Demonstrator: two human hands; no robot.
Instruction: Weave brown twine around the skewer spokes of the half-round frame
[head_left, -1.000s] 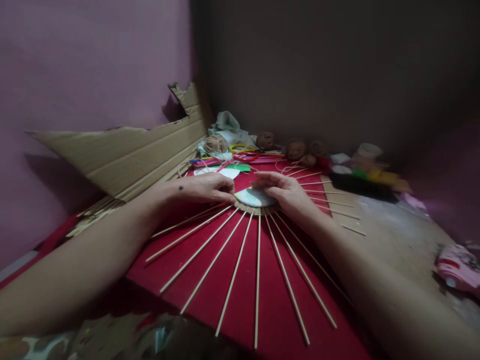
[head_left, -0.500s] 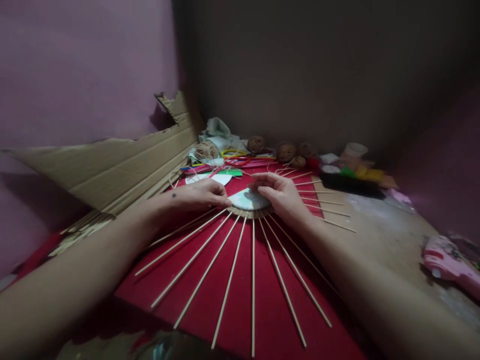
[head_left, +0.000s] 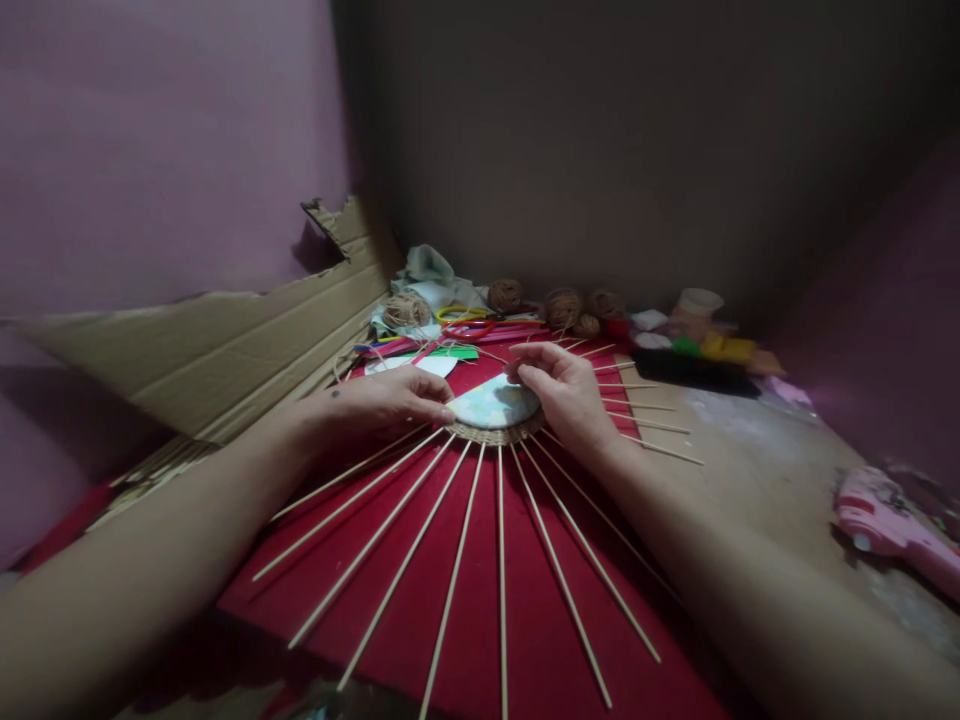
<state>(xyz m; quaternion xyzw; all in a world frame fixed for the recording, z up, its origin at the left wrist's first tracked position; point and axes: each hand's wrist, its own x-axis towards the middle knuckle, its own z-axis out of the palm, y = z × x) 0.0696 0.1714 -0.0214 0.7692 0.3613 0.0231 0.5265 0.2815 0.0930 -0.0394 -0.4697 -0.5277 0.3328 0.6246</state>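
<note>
A pale patterned disc (head_left: pixel 491 405) with a woven twine rim (head_left: pixel 495 437) lies in the middle, thin wooden sticks (head_left: pixel 501 560) fanning out from it on all visible sides. At its left edge, the thumb and fingers of my left hand (head_left: pixel 416 395) are closed on the rim. Over the disc's right side is my right hand (head_left: pixel 559 385), thumb and index finger pinched together. A strand of twine (head_left: pixel 491 357) runs from the left behind the disc to those fingers, which partly hide it.
Red cloth (head_left: pixel 390 600) lies beneath the sticks. Cardboard (head_left: pixel 225 350) leans at left. Twine balls (head_left: pixel 564 308), red-handled scissors (head_left: pixel 469 329) and a white cut piece (head_left: pixel 412 366) are behind. At right are a black tray (head_left: pixel 697 372) and a pink glue gun (head_left: pixel 885 515).
The view has shifted slightly, so the disc and sticks appear a little lower and further left. Both hands keep nearly the same places at the disc.
</note>
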